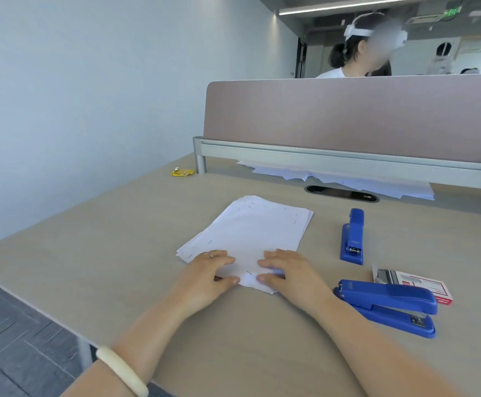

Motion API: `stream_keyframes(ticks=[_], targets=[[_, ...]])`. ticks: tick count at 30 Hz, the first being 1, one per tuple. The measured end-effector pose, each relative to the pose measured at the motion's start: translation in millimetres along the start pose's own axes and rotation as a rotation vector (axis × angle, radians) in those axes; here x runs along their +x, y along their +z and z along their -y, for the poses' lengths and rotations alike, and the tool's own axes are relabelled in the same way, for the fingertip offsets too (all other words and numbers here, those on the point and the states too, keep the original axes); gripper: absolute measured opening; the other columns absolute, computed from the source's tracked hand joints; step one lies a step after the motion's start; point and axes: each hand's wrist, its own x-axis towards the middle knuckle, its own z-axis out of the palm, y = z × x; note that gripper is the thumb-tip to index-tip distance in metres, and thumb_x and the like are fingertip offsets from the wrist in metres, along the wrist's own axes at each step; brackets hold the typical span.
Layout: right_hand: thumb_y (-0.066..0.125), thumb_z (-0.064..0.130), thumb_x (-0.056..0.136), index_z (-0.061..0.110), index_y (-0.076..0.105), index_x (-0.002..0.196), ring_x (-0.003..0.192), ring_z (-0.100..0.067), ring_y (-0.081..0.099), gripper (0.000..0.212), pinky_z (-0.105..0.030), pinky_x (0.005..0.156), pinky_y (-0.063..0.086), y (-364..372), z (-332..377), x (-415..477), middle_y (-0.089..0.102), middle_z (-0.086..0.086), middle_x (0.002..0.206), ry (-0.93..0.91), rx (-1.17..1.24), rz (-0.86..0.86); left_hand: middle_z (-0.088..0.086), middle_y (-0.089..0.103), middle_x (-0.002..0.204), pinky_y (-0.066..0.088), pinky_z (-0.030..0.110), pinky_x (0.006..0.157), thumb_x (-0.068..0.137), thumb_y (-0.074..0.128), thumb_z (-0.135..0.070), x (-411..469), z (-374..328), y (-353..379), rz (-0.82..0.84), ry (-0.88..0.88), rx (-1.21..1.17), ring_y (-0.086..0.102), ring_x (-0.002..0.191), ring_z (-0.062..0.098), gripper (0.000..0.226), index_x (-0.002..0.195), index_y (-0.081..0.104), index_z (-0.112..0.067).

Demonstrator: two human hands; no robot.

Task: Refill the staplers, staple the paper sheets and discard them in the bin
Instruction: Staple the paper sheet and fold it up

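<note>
A stack of white paper sheets with several staples in it lies in the middle of the desk. My left hand and my right hand both rest on its near corner, fingers pinching the paper edge. One blue stapler lies to the right of the stack, pointing away from me. A second blue stapler lies nearer, at my right wrist. Behind it sits a red and white staple box, open at its left end.
A pink divider panel on a grey rail closes the desk's far side, with more loose white sheets under it. A yellow wrapper lies far left. A person sits beyond the divider. The desk's left edge drops to dark floor.
</note>
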Motion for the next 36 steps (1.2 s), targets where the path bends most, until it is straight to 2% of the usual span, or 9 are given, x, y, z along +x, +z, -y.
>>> stream_keyframes(ticks=[4, 9, 14, 18, 22, 26, 29, 34, 36], targets=[[0.053, 0.035, 0.09, 0.024, 0.065, 0.115, 0.126, -0.013, 0.044, 0.03, -0.016, 0.094, 0.028, 2.5, -1.0, 0.2, 0.057, 0.007, 0.133, -0.078, -0.106, -0.093, -0.011, 0.041, 0.145, 0.02, 0.028, 0.113, 0.081, 0.061, -0.046, 1.7, -2.1, 3.7, -0.027, 0.084, 0.16, 0.029, 0.138, 0.01, 0.05, 0.127, 0.052, -0.032], [0.051, 0.025, 0.093, 0.015, 0.071, 0.1, 0.108, -0.023, 0.056, 0.024, -0.028, 0.09, 0.042, 0.2, -0.6, 0.5, 0.071, -0.002, 0.106, -0.179, -0.023, -0.236, -0.011, 0.062, 0.124, 0.032, 0.023, 0.094, 0.082, 0.056, -0.041, 5.4, -13.5, -7.0, -0.161, 0.195, 0.242, 0.053, 0.117, 0.014, 0.044, 0.123, 0.056, -0.027], [0.048, 0.034, 0.092, 0.029, 0.048, 0.132, 0.132, 0.003, 0.026, 0.04, -0.015, 0.107, 0.025, -4.0, 9.6, -6.1, 0.04, 0.017, 0.139, -0.144, 0.253, -0.302, 0.003, 0.064, 0.121, 0.045, 0.033, 0.091, 0.085, 0.043, -0.005, 11.9, -30.2, -15.1, -0.21, 0.1, 0.365, 0.055, 0.109, 0.025, 0.047, 0.124, 0.056, -0.028], [0.044, 0.047, 0.09, 0.031, 0.044, 0.128, 0.124, 0.011, 0.03, 0.042, 0.004, 0.095, 0.021, -19.5, 17.0, -18.3, 0.039, 0.02, 0.132, -0.125, 0.366, -0.524, 0.008, 0.069, 0.097, 0.052, 0.039, 0.07, 0.08, 0.037, -0.004, 12.2, -45.0, -29.2, -0.54, 0.043, 0.189, 0.059, 0.082, 0.031, 0.048, 0.117, 0.058, -0.027], [0.05, 0.037, 0.091, 0.032, 0.056, 0.094, 0.097, -0.001, 0.055, 0.008, -0.016, 0.083, 0.043, -41.6, 30.4, -24.7, 0.059, 0.016, 0.102, -0.037, 0.6, -0.515, 0.0, 0.052, 0.058, 0.033, 0.028, 0.05, 0.095, 0.041, -0.014, -0.3, -78.7, -46.3, -0.788, 0.101, -0.302, 0.047, 0.051, 0.014, 0.025, 0.11, 0.06, -0.01], [0.054, 0.04, 0.087, 0.024, 0.062, 0.097, 0.084, -0.014, 0.069, 0.021, -0.031, 0.079, 0.057, -66.8, 40.2, -34.8, 0.069, -0.001, 0.1, 0.134, 0.854, -0.347, -0.016, 0.066, 0.075, 0.046, 0.016, 0.061, 0.094, 0.048, -0.021, -12.7, -123.7, -48.2, -0.616, 0.046, -1.024, 0.063, 0.067, 0.001, 0.023, 0.102, 0.064, -0.008], [0.051, 0.046, 0.087, 0.021, 0.062, 0.11, 0.094, -0.016, 0.07, 0.035, -0.032, 0.077, 0.058, -95.3, 32.4, -51.9, 0.073, 0.002, 0.105, 0.172, 1.134, -0.243, -0.008, 0.074, 0.1, 0.054, 0.027, 0.076, 0.094, 0.048, -0.019, -18.3, -149.9, -29.9, -0.387, 0.095, -1.251, 0.069, 0.093, 0.009, 0.024, 0.111, 0.064, -0.015], [0.066, 0.031, 0.082, 0.018, 0.063, 0.113, 0.096, -0.021, 0.069, 0.033, -0.03, 0.062, 0.057, -143.1, -11.6, -88.5, 0.072, 0.001, 0.108, 0.239, 1.117, -0.505, -0.012, 0.07, 0.108, 0.052, 0.03, 0.088, 0.093, 0.048, -0.022, -13.4, -187.4, 19.4, -0.049, 0.159, -1.118, 0.063, 0.105, 0.008, 0.022, 0.104, 0.062, -0.034], [0.073, 0.027, 0.075, 0.015, 0.065, 0.105, 0.094, -0.024, 0.069, 0.033, -0.04, 0.079, 0.058, -155.6, -39.6, -102.2, 0.073, -0.002, 0.103, 0.354, 1.003, -0.706, -0.023, 0.066, 0.107, 0.051, 0.019, 0.084, 0.088, 0.052, -0.04, -8.5, -195.8, 36.3, 0.075, 0.242, -0.809, 0.061, 0.1, -0.004, 0.018, 0.104, 0.057, -0.046]])
